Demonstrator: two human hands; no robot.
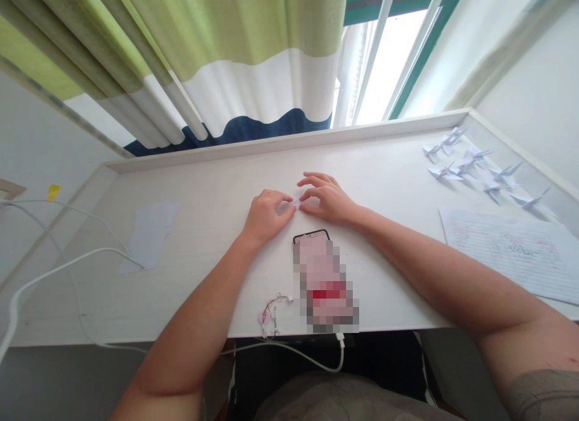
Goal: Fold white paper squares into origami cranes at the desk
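My left hand (268,216) and my right hand (326,198) meet over the middle of the white desk (217,228). Between their fingertips is a small piece of folded white paper (296,202), pale against the desktop, so its shape is hard to make out. My left thumb and index finger pinch it from the left. On the other side my right thumb and index finger close on it, with the remaining right fingers raised and curved. A phone (323,276) with a blurred-out screen lies just below my hands.
Several folded paper cranes (470,164) stand at the far right, behind written sheets (511,249). Blank paper (151,234) lies at left, crossed by a white cable (67,264). A beaded strap (271,315) is near the front edge. A raised ledge (271,142) borders the back.
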